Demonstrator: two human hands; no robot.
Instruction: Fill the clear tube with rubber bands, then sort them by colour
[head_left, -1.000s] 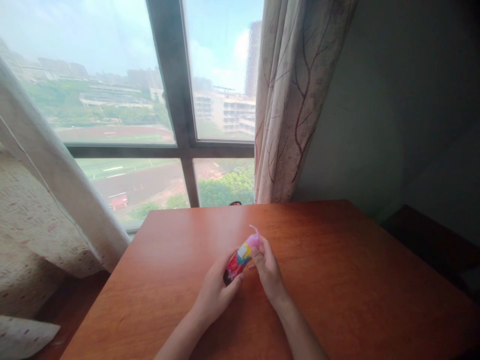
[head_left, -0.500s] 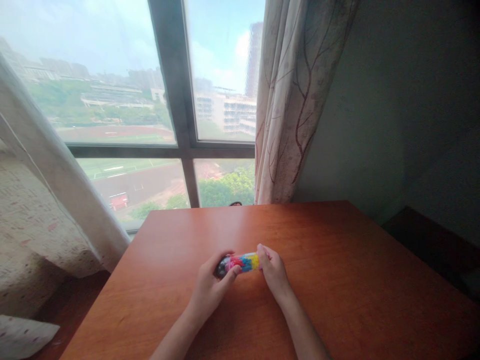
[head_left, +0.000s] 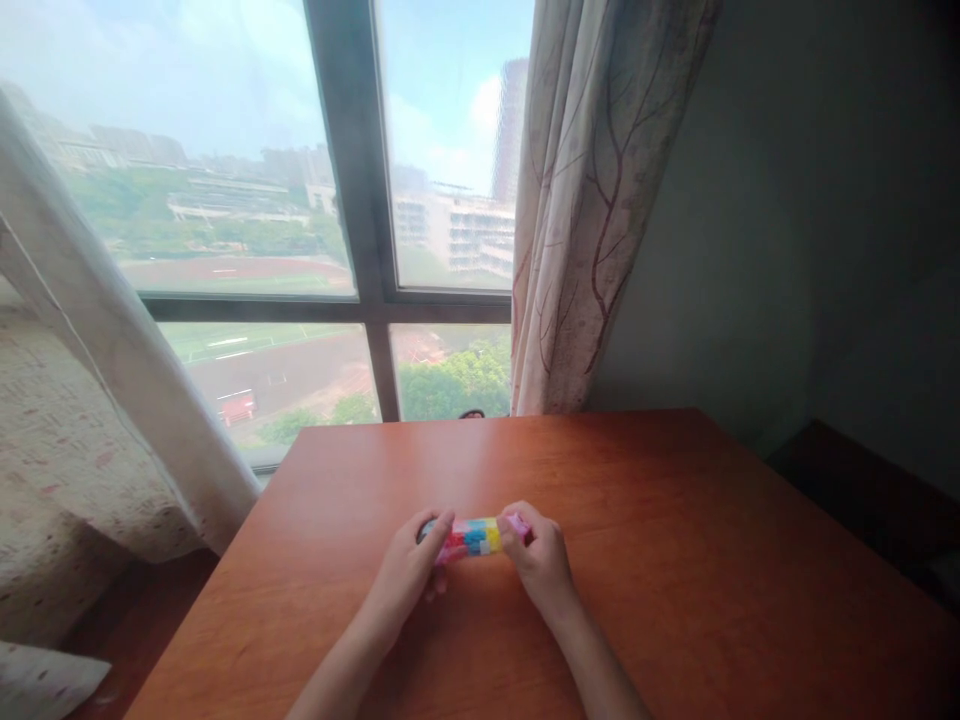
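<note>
A small clear tube (head_left: 472,537) filled with colourful pieces (red, blue, yellow, pink) and capped in pink lies sideways just above the wooden table (head_left: 675,560). My left hand (head_left: 409,572) grips its left end with thumb and fingers. My right hand (head_left: 541,562) pinches the right end at the pink cap. Both hands meet near the table's middle, forearms reaching in from the bottom edge.
A large window (head_left: 360,250) with a dark frame is beyond the table's far edge. A patterned curtain (head_left: 592,200) hangs at the right of it, a white curtain (head_left: 97,340) at the left. A dark low surface (head_left: 870,490) stands to the right.
The tube has gone from tilted up, pink cap raised, to lying horizontal and lower over the table. Both hands have dropped slightly with it and kept their hold.
</note>
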